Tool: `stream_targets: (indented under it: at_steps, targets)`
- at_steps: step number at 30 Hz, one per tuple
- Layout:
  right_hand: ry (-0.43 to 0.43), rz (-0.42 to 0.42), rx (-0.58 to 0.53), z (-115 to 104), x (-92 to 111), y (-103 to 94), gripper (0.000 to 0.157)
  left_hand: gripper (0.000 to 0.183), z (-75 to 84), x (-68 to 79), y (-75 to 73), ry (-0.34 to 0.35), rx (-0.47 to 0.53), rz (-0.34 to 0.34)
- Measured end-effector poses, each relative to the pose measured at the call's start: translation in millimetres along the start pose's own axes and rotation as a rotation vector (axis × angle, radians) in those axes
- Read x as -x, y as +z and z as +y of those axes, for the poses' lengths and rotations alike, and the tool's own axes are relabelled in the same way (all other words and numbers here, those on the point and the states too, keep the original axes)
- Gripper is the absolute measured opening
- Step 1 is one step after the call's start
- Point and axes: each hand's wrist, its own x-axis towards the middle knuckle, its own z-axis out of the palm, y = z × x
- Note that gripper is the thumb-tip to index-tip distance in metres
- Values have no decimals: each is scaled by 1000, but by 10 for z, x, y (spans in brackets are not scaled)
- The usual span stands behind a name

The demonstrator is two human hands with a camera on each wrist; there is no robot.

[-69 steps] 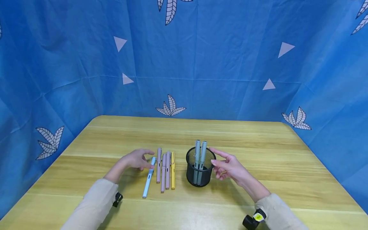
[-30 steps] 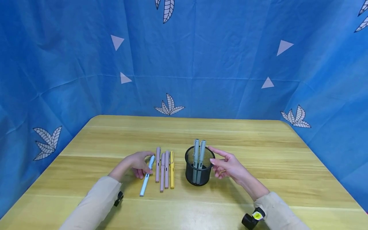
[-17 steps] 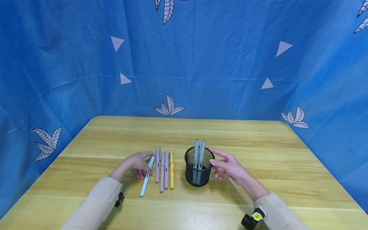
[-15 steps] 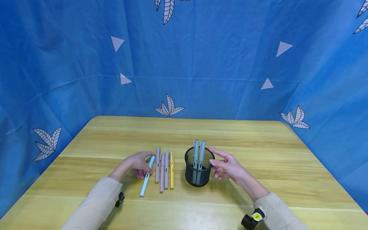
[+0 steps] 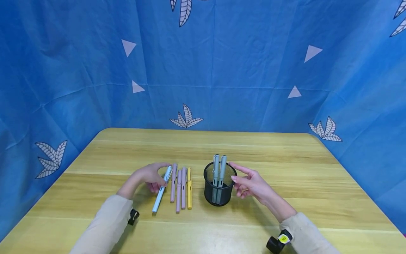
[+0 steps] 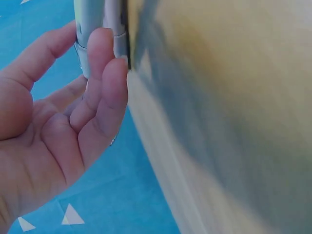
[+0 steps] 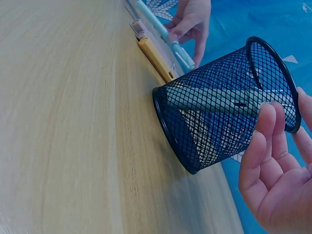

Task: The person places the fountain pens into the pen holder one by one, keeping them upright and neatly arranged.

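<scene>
My left hand [image 5: 149, 176] pinches a light blue pen [image 5: 159, 197] between thumb and fingers, near its capped end. The pen slants, its near end pointing toward me, just left of a row of pens. In the left wrist view, the curled fingers partly cover the pen [image 6: 89, 22]. My right hand [image 5: 253, 183] holds the rim of a black mesh pen holder [image 5: 219, 197], thumb and index finger on its right side. Two grey-blue pens [image 5: 223, 171] stand inside it, clips upward. The right wrist view shows the other fingers against the mesh [image 7: 214, 97].
Three purple pens [image 5: 179, 194] and a yellow pen [image 5: 189, 192] lie side by side between the left hand and the pen holder. The wooden table [image 5: 269, 151] reaches back to a blue patterned cloth [image 5: 247, 70].
My left hand has closed on the light blue pen, and the pen has shifted slightly up and left in the head view. The right hand and pen holder stay in place.
</scene>
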Motion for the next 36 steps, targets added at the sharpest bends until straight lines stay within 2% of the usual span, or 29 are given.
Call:
stream_targets:
  at_steps: [7,17,27,36]
  targets:
    - [3,4,2,-4,4,3,64,77,61,14,-33,25,-13,-1]
    - [-2,-2,-3,-4,11,-1,64,79,112,-6,-49,10,-5,10]
    - [-1,-8,-6,-9,16,-3,64,80,197,-18,-74,80,61,-5]
    - [3,-6,-7,-19,12,-1,65,81,269,-6,-108,154,66,-26]
